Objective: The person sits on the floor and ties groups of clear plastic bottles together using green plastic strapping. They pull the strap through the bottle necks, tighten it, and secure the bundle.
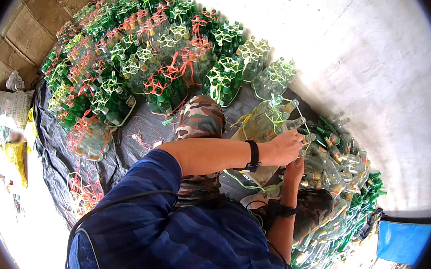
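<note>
Before me is a group of clear glass bottles (262, 120), with a pale green plastic strap (303, 117) looped among the necks. At its right end my left hand (284, 147) has its fingers curled at the strap, against a bottle neck (308, 138) with a blue and yellow label. Just below, my right hand (294, 168) is raised close to the left one, its fingertips by another bottle neck. What those fingertips grip is partly hidden. A flat tan sheet (263, 174) shows beneath my left wrist.
Many strapped bundles of green and clear bottles (154, 51) stand along the white wall (346, 46). Loose bottles (330, 170) lie piled at right, near a blue container (405, 239). Red straps (84, 192) lie on the black tarp (135, 137). Sacks (11, 108) are at far left.
</note>
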Tool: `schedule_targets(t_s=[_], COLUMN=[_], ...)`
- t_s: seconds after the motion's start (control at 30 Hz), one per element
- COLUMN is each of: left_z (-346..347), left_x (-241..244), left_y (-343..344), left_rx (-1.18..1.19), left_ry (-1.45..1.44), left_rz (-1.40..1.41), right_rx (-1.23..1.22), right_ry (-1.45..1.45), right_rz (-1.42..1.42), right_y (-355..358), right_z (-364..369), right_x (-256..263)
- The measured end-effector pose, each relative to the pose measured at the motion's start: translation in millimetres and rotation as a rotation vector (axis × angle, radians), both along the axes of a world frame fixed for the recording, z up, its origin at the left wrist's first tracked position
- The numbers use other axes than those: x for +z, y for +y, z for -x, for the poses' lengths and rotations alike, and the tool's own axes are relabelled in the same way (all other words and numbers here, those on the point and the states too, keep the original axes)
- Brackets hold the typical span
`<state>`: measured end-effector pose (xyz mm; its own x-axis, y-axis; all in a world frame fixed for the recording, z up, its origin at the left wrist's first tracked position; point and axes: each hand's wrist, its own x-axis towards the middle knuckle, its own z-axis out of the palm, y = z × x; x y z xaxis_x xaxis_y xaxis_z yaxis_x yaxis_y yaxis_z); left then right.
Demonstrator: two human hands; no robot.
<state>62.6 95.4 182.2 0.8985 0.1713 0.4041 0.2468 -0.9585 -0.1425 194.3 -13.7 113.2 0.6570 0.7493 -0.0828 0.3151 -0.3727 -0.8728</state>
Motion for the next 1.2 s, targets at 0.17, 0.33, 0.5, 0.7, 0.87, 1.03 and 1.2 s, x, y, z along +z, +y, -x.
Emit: schedule_targets(t_s=[0.17, 0.33, 0.5, 0.7, 0.87, 1.03, 1.2], left_z=[-6.8, -12.6, -14.8, -11.0, -8.1, -2.1, 5.8], left_x=[-6.3, -11.0, -9.6, -0.1, 10.0, 22.4, 38.1], left_y=[4.8, 13.0, 15.4, 23.8, 26.5, 33.8, 40.3], left_rx=[-0.024, -0.044, -0.089, -0.121, -0.121, -0.083, -0.061], left_ry=[0.061, 0.086, 0.049, 0.083, 0.031, 0.081, 0.25], left_rz=[0.08, 0.23, 0.347, 0.467, 0.336, 0.336, 0.396], right_rx=[0.006, 0.07, 0.108, 0.102, 0.098, 0.072, 0.064], right_ry=[0.148, 0.086, 0.369, 0.563, 0.538, 0.514, 0.517], right_rz=[-0.026, 0.059, 0.144, 0.054, 0.058, -0.003, -0.026], right_y=[-10.8, -26.4, -51.7, -59.6, -52.3, -45.0, -39.7], right_z=[-10.3, -17.5, -24.5, -14.7, -9.3, -4.9, -4.9], right_x=[-5.4, 23.8, 52.8, 65.7, 21.4, 11.5, 10.4])
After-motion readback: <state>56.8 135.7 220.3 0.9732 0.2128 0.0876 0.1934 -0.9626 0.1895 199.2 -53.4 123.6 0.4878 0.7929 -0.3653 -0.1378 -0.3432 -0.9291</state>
